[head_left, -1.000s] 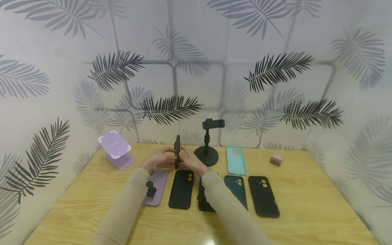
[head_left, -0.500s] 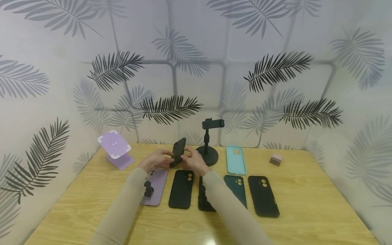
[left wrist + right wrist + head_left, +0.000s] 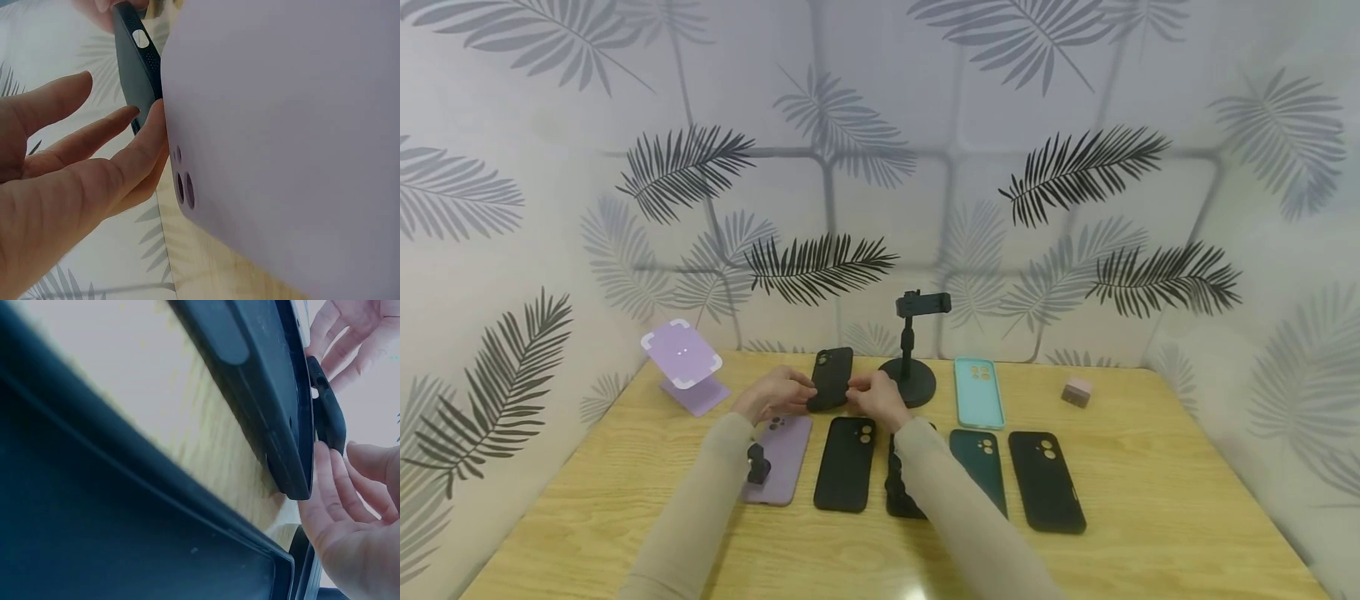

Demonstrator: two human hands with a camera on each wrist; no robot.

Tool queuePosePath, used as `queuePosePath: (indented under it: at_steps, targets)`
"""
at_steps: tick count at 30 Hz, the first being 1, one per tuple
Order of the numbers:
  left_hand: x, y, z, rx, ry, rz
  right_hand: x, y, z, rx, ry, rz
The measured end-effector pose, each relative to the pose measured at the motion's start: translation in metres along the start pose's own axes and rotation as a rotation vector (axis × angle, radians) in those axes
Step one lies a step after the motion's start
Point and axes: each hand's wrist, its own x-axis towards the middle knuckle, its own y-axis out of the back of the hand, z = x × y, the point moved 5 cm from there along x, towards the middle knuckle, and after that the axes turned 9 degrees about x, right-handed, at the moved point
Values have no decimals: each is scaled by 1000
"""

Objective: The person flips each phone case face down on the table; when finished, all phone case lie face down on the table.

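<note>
A black phone case (image 3: 831, 377) leans back low over the far part of the table, its camera cutout at the upper left. My left hand (image 3: 775, 393) touches its left edge with extended fingertips; the left wrist view shows the thumb (image 3: 72, 94) standing away from the case. At the right edge, my right hand (image 3: 877, 398) pinches the case between fingers and thumb. Directly below lies another black phone case (image 3: 844, 464), beside a lilac phone case (image 3: 788, 462). Part of a further black case (image 3: 901, 496) is hidden by my right sleeve.
A black phone stand (image 3: 907, 379) rises just right of my hands. A lilac stand (image 3: 681, 358) is at the back left. To the right lie a light blue case (image 3: 977, 396), a dark teal case (image 3: 981, 467), a black case (image 3: 1047, 483) and a small pinkish block (image 3: 1077, 391).
The black case has turned from edge-on to showing its back and tipped down toward the table. Both hands have come lower along its sides, and the left fingers have loosened.
</note>
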Motion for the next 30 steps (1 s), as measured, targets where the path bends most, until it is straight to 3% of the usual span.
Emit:
queuePosePath:
  at_steps: [12,21,30]
  targets:
    - [-2,6,-5,-5,-9,16,-1,-3,2,-12,-15,-50]
    - [-3,7,-6,-18,-23,25,-4,-3,0,80,-15,-110]
    - [-11,8,5,49,-106,141,-16,11,-11,18,42,-117]
